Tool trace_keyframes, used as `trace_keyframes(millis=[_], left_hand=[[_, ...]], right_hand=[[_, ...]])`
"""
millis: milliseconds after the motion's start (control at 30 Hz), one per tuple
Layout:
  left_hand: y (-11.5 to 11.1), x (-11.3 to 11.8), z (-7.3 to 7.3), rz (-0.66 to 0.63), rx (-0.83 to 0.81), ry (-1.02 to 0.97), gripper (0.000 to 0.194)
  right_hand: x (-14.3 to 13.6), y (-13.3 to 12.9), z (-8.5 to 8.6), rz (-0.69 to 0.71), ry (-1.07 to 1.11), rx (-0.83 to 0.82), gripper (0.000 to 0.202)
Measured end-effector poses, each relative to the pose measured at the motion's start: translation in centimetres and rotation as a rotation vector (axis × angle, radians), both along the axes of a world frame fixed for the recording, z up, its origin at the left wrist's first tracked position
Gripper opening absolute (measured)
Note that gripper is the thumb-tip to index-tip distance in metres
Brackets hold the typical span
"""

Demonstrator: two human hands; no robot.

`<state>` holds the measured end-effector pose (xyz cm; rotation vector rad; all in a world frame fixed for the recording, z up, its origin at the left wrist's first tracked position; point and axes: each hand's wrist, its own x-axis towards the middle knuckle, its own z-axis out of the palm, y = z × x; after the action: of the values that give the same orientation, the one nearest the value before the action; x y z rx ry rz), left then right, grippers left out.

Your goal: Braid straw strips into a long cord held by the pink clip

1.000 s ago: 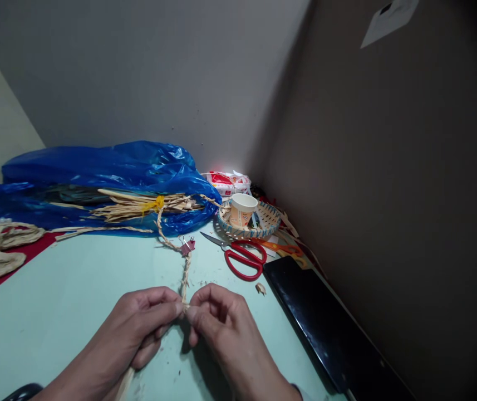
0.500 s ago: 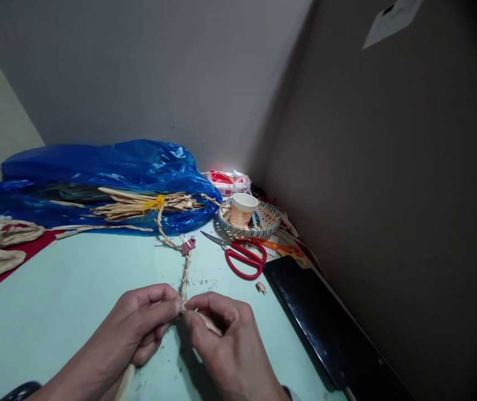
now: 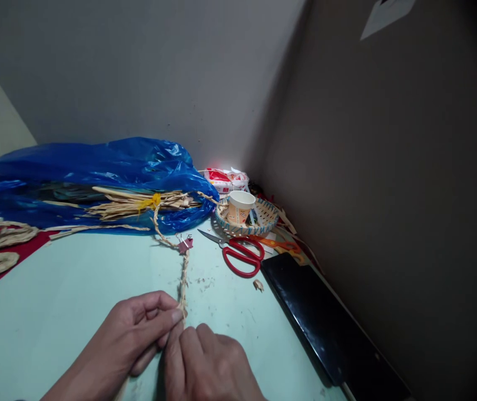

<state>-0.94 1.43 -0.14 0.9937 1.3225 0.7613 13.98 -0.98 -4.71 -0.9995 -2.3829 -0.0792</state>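
Observation:
A thin braided straw cord [image 3: 185, 278] runs down the pale green table from a pink binder clip [image 3: 185, 244]. Thumb and fingers of my left hand [image 3: 144, 328] pinch the cord's lower end. Just below and to the right, my right hand [image 3: 209, 359] is closed with its knuckles up, on the strand beneath the braid; its fingertips are mostly hidden. A pale strand shows under my left wrist. Beyond the clip, the cord curves up to a straw bundle [image 3: 138, 205] tied with yellow.
A blue plastic bag [image 3: 96, 159] surrounds the bundle. Red-handled scissors [image 3: 242, 257], a basket [image 3: 267, 217] holding a paper cup [image 3: 240, 207], orange scissors [image 3: 278, 244] and a black object [image 3: 317, 312] lie to the right. Coiled cords [image 3: 0, 250] sit at left.
My right hand has moved down and left and turned knuckles-up, beneath my left fingers. My left hand still pinches the braid. The view has shifted slightly.

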Motion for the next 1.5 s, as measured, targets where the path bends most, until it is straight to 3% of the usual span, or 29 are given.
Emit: trace_keyframes(millis=[133,233,300,400,467,567,667,800,933,1067,1233,1400,1500], left_hand=[[0.1,-0.2,0.4,0.011,-0.006,-0.013,0.033],[0.2,-0.4,0.4,0.029,-0.017,-0.059,0.032],[0.3,-0.5,0.4,0.023,-0.032,-0.091,0.034],[0.3,-0.6,0.5,0.028,-0.06,-0.136,0.038],[0.4,-0.7,0.6,0.042,-0.062,-0.141,0.038],[0.4,-0.8,0.8,0.029,-0.05,-0.103,0.035],[0.4,-0.8,0.8,-0.011,-0.026,-0.073,0.033],[0.3,-0.8,0.7,-0.027,0.032,-0.006,0.035],[0.3,-0.9,0.6,-0.03,0.048,0.025,0.038],[0.5,-1.0,0.4,-0.058,0.032,0.049,0.038],[0.5,-1.0,0.1,-0.127,0.054,0.048,0.036],[-0.1,-0.5,0.0,-0.024,0.097,0.169,0.031],[-0.5,-0.1,0.1,0.058,0.11,0.204,0.038]], right_hand=[[0.4,0.0,1.6,-0.097,0.015,-0.134,0.018],[1.2,0.8,4.3,-0.065,0.123,-0.428,0.006],[1.9,1.6,5.9,-0.184,0.273,-0.663,0.014],[2.7,3.1,7.2,-0.151,0.457,-0.956,0.035],[3.3,4.1,7.2,-0.097,0.553,-1.044,0.035],[3.9,5.0,7.1,-0.122,0.557,-0.986,0.017],[4.0,5.0,7.2,-0.105,0.445,-0.896,0.019],[4.2,4.1,8.0,0.052,0.263,-0.834,0.029],[5.2,3.5,9.1,0.123,0.24,-0.763,0.026],[4.9,4.3,8.8,0.137,0.3,-0.878,0.025],[1.7,5.3,5.5,0.139,0.718,-1.335,0.019],[0.7,4.7,4.3,-0.041,0.734,-1.17,0.014],[0.8,4.5,4.6,-0.121,0.787,-1.202,0.013]])
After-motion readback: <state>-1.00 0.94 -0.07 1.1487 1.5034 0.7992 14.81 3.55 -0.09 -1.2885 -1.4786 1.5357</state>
